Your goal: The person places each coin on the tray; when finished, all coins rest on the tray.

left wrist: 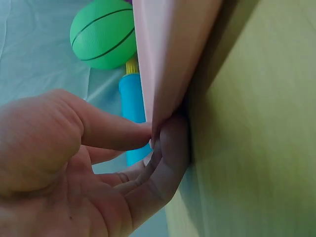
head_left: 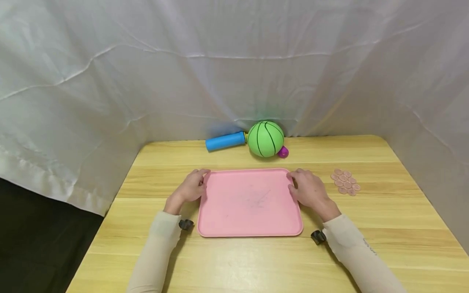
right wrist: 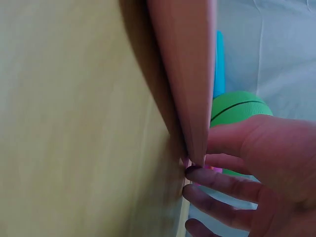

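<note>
A pink rectangular tray with a low raised rim lies on the wooden table, grey scuffs on its bare middle. My left hand holds its far left corner. In the left wrist view, the thumb rests over the rim and the curled fingers tuck beneath, close against the tabletop. At the far right corner, my right hand grips the tray, its thumb on the rim and its fingertips at the underside. Near the corner in the right wrist view, the tray's edge stands a little off the wood.
Behind the tray sit a green ball with black lines, a blue hand pump with a yellow end, and a small purple object. Several pinkish translucent discs lie flat to the right. Pale cloth hangs behind the table.
</note>
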